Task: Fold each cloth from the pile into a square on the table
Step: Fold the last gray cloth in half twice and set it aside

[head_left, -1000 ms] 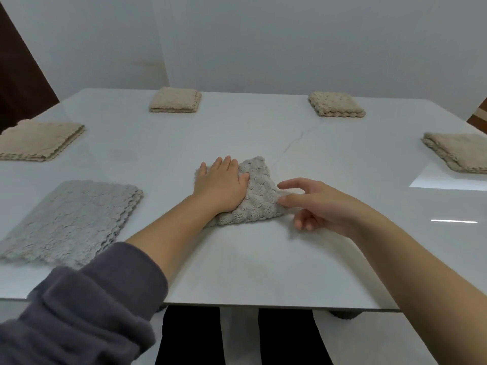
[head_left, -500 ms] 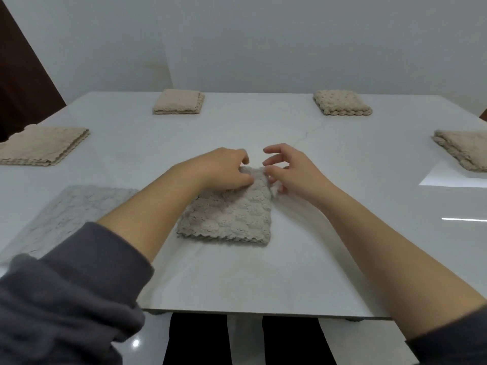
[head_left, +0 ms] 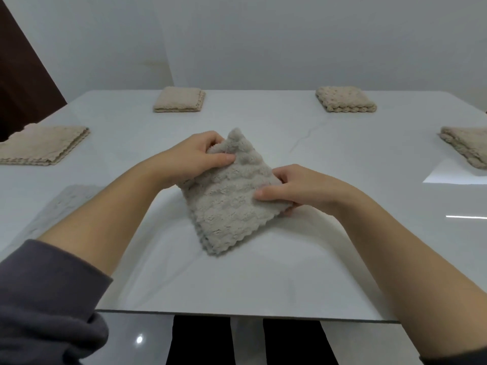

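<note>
A folded grey cloth (head_left: pixel 226 204) with scalloped edges is held up off the white table (head_left: pixel 237 280), tilted, with one corner pointing down toward me. My left hand (head_left: pixel 195 159) pinches its far upper corner. My right hand (head_left: pixel 297 191) grips its right corner, thumb on top. A pale grey flat cloth (head_left: pixel 66 201) lies on the table at the left, mostly hidden behind my left forearm.
Several folded beige cloths sit around the table: one at the far left (head_left: pixel 42 146), one at the back left (head_left: pixel 180 100), one at the back right (head_left: pixel 345 100), one at the right edge (head_left: pixel 469 146). The table's near edge (head_left: pixel 237 314) is close below my arms.
The grey cloth lay flat on the table with both hands at its far edge; now both hands have lifted and turned it so that it hangs corner-down.
</note>
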Motion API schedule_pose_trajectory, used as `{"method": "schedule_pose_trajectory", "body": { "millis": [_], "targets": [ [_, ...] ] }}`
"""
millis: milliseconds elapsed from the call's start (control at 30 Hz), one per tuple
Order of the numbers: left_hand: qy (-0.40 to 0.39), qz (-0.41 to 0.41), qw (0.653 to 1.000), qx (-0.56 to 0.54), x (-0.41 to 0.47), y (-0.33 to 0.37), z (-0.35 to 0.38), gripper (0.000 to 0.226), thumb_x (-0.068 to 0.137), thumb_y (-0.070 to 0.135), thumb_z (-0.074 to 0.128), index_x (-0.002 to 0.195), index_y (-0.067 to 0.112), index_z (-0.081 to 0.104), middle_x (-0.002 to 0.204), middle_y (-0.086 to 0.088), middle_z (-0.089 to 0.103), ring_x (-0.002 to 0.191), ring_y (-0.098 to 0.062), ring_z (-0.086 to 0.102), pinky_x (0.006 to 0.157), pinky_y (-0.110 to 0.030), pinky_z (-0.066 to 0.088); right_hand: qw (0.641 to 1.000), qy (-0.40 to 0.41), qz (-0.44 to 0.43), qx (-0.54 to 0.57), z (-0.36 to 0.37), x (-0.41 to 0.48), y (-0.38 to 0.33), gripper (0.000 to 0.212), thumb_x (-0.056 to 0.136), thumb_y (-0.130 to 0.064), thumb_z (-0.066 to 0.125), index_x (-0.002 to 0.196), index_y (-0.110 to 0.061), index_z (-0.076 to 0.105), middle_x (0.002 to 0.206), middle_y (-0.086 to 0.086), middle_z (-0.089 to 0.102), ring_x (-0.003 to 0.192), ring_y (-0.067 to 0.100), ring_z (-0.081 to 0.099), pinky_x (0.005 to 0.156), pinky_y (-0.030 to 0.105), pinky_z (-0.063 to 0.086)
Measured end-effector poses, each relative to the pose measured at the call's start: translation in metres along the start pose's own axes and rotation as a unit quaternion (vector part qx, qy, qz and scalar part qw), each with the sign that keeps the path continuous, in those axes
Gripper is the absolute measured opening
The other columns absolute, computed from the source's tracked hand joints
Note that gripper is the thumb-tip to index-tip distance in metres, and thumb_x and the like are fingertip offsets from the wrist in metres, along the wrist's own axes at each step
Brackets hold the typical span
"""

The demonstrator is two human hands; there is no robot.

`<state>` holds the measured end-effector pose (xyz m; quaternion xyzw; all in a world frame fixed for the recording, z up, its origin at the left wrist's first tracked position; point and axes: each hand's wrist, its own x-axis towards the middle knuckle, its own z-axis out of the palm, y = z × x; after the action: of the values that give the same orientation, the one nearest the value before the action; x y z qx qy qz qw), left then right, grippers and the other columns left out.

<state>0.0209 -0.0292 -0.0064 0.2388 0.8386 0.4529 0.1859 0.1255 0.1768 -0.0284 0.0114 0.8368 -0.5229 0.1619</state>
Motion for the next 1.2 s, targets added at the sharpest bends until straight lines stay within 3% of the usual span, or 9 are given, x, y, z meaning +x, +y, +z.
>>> {"method": "schedule_pose_trajectory", "body": {
  "millis": [100, 300, 400, 567, 667, 767, 900, 1067, 1200],
  "targets": [
    [0.009, -0.036, 0.996, -0.079, -0.004, -0.007, -0.007, 0.045, 0.078, 0.021, 0.076, 0.117, 0.020, 0.054, 0.100, 0.002, 0.070, 0.088, -0.016, 0.069, 0.078, -0.035, 0.056, 0.998, 0.027, 0.014, 0.063, -0.008, 0.003, 0.004, 0.018, 0.085, -0.013, 0.070, 0.103, -0.008, 0.069, 0.095, 0.009, 0.071, 0.081, 0.018, 0.065, 0.078, 0.034, 0.055],
    [-0.271, -0.086, 0.958, 0.044, -0.024, 0.005, -0.029, 0.061, 0.066, 0.044, 0.078, 0.119, 0.020, 0.061, 0.111, 0.000, 0.071, 0.100, -0.015, 0.068, 0.080, -0.028, 0.057, 0.977, 0.071, -0.022, 0.201, -0.016, 0.009, 0.004, 0.011, 0.094, -0.014, 0.056, 0.101, -0.011, 0.064, 0.095, 0.009, 0.060, 0.086, 0.021, 0.056, 0.079, 0.034, 0.046],
    [-0.220, -0.081, 0.971, 0.044, -0.018, 0.021, -0.015, 0.062, 0.063, 0.063, 0.074, 0.111, 0.026, 0.066, 0.104, 0.005, 0.072, 0.089, -0.010, 0.068, 0.074, -0.025, 0.055, 0.988, 0.034, -0.025, 0.152, -0.012, 0.010, -0.003, 0.023, 0.095, -0.024, 0.057, 0.113, -0.012, 0.063, 0.101, 0.001, 0.070, 0.091, 0.016, 0.067, 0.084, 0.033, 0.053],
    [-0.054, -0.080, 0.993, -0.060, -0.004, 0.015, 0.019, 0.023, 0.085, 0.025, 0.070, 0.104, 0.011, 0.068, 0.100, -0.007, 0.074, 0.090, -0.021, 0.071, 0.082, -0.035, 0.057, 0.993, -0.013, 0.046, 0.109, -0.021, 0.007, 0.001, 0.042, 0.076, -0.033, 0.074, 0.111, -0.013, 0.064, 0.104, 0.003, 0.074, 0.095, 0.018, 0.071, 0.078, 0.029, 0.058],
    [-0.002, -0.048, 0.992, -0.118, -0.008, 0.003, 0.024, 0.017, 0.086, 0.013, 0.069, 0.101, 0.010, 0.061, 0.097, -0.004, 0.070, 0.090, -0.020, 0.069, 0.080, -0.032, 0.056, 0.979, 0.058, 0.057, 0.187, -0.033, 0.010, 0.015, 0.048, 0.068, -0.023, 0.077, 0.110, -0.005, 0.064, 0.107, 0.010, 0.070, 0.093, 0.020, 0.069, 0.076, 0.030, 0.059],
    [0.030, 0.032, 0.994, -0.097, -0.017, 0.000, 0.028, 0.036, 0.084, 0.006, 0.070, 0.109, 0.020, 0.049, 0.092, -0.003, 0.063, 0.078, -0.015, 0.064, 0.070, -0.027, 0.056, 0.934, 0.117, -0.014, 0.336, -0.036, 0.016, 0.019, 0.044, 0.072, -0.010, 0.071, 0.112, 0.002, 0.059, 0.090, 0.012, 0.069, 0.077, 0.021, 0.067, 0.072, 0.030, 0.058],
    [0.026, 0.146, 0.989, -0.008, -0.029, 0.007, 0.012, 0.069, 0.080, 0.023, 0.076, 0.131, 0.050, 0.038, 0.104, 0.003, 0.056, 0.076, -0.015, 0.062, 0.081, -0.032, 0.055, 0.917, 0.139, -0.114, 0.356, -0.028, 0.019, 0.019, 0.011, 0.091, 0.005, 0.053, 0.098, -0.003, 0.055, 0.057, -0.007, 0.061, 0.050, 0.005, 0.057, 0.047, 0.016, 0.045],
    [0.001, 0.191, 0.979, 0.068, -0.033, 0.022, -0.011, 0.027, 0.081, 0.025, 0.072, 0.098, 0.040, 0.056, 0.102, 0.009, 0.059, 0.076, -0.021, 0.068, 0.070, -0.031, 0.053, 0.919, 0.122, -0.176, 0.332, -0.029, 0.013, 0.013, 0.031, 0.076, 0.002, 0.067, 0.106, -0.005, 0.061, 0.095, 0.005, 0.075, 0.090, 0.019, 0.071, 0.083, 0.032, 0.058],
    [-0.039, 0.189, 0.962, 0.191, -0.034, 0.039, -0.023, 0.033, 0.077, 0.030, 0.078, 0.098, 0.045, 0.057, 0.104, 0.014, 0.056, 0.073, -0.003, 0.063, 0.073, -0.020, 0.049, 0.927, 0.105, -0.192, 0.304, -0.029, 0.011, 0.008, 0.032, 0.076, 0.003, 0.067, 0.106, -0.007, 0.063, 0.099, 0.006, 0.074, 0.096, 0.021, 0.070, 0.087, 0.035, 0.057]
  ]
}}
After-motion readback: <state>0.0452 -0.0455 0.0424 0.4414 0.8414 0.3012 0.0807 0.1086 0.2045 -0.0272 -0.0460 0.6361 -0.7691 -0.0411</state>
